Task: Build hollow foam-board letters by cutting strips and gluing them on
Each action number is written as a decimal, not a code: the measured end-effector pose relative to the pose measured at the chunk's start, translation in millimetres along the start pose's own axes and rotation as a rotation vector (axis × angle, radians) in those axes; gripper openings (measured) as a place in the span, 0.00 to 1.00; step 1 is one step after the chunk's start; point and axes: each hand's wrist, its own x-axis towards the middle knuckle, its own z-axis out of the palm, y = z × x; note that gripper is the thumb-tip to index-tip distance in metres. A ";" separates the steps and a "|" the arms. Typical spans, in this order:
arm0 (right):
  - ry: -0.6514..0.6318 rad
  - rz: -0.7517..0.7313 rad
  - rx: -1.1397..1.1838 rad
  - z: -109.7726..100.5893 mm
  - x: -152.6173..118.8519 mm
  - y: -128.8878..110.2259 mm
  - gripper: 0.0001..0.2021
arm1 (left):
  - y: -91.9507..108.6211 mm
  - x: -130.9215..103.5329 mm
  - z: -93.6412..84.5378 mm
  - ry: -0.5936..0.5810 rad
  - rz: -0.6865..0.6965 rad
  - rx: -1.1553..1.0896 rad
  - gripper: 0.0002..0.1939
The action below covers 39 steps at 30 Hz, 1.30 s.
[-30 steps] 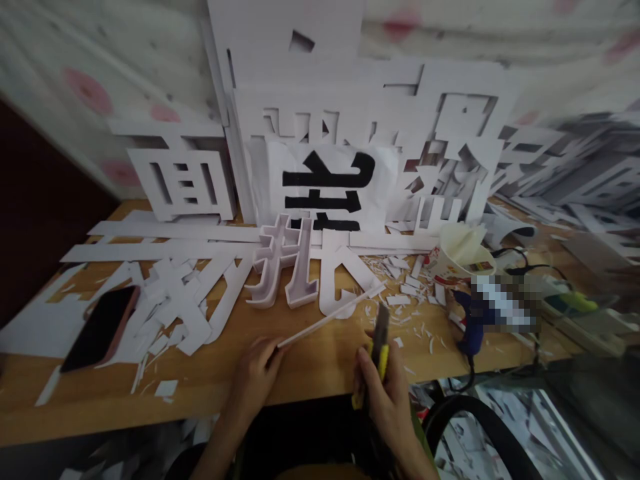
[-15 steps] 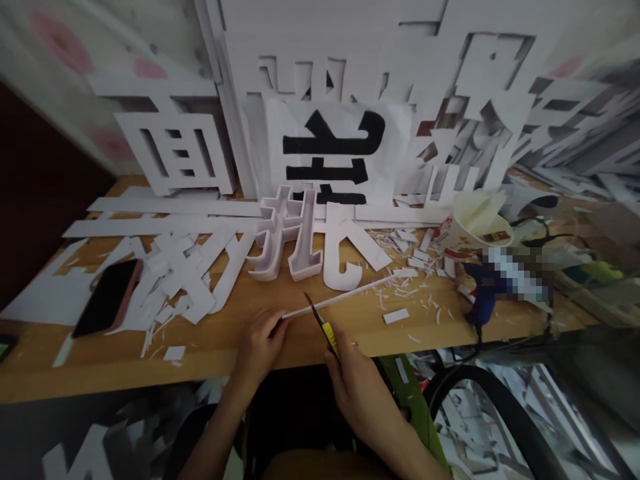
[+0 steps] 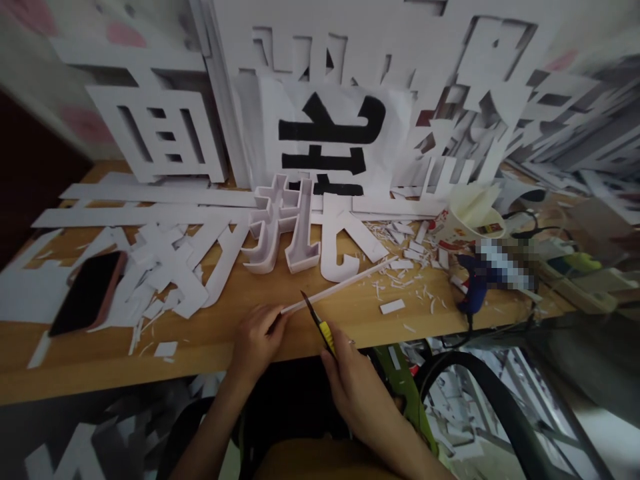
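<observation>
Between the thumb and fingers of my left hand [image 3: 257, 340] is the near end of a long, thin white strip [image 3: 340, 287], which slants away to the right over the table. My right hand [image 3: 355, 373] is closed around the yellow handle of a craft knife [image 3: 323, 325]. Its dark blade points up and away, close to or touching the strip; I cannot tell which. Just beyond the strip stands a hollow white character form [image 3: 280, 227] with raised walls. A flat white character piece [image 3: 340, 260] lies beside it, to the right.
A phone [image 3: 89, 292] lies at the left by a heap of white offcuts [image 3: 170, 267]. To the right are a paper tub [image 3: 467, 220], a blue glue gun [image 3: 477, 280] and small scraps. Cut-out white boards and a sheet with black characters [image 3: 330, 133] stand at the back.
The view has shifted slightly, so the table's contents sit a little higher and further left. Both hands keep their hold on the strip and the knife, with hardly any movement.
</observation>
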 end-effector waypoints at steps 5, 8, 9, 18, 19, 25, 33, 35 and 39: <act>-0.069 0.063 -0.267 2.5 3.9 -8.4 0.16 | -1.9 -1.5 0.6 -0.011 0.049 0.022 0.07; -0.131 0.100 -0.469 6.6 7.6 -12.0 0.11 | -3.5 -3.6 1.5 -0.004 0.070 0.025 0.07; -0.138 0.107 -0.518 8.3 8.4 -12.4 0.11 | -3.8 -4.4 1.7 -0.003 0.073 0.025 0.07; -0.174 0.061 -0.675 17.0 11.5 -12.6 0.16 | -2.9 -3.2 1.2 -0.015 0.077 0.042 0.07; -0.189 0.071 -0.686 16.5 12.6 -13.5 0.16 | -2.6 -2.5 1.0 -0.009 0.081 0.046 0.07; -0.289 0.077 -0.703 12.3 18.9 -17.5 0.17 | -0.9 -1.6 0.4 -0.025 0.067 0.041 0.07; -0.284 0.123 -0.738 21.5 22.4 -10.8 0.18 | 0.2 -0.5 0.4 -0.029 0.010 -0.018 0.08; -0.222 0.101 -0.689 21.4 21.8 -8.5 0.14 | 0.4 0.5 -0.1 -0.038 -0.026 -0.068 0.08; -0.206 0.087 -0.666 19.4 20.2 -5.2 0.14 | -1.7 0.2 1.5 -0.031 -0.089 -0.132 0.08</act>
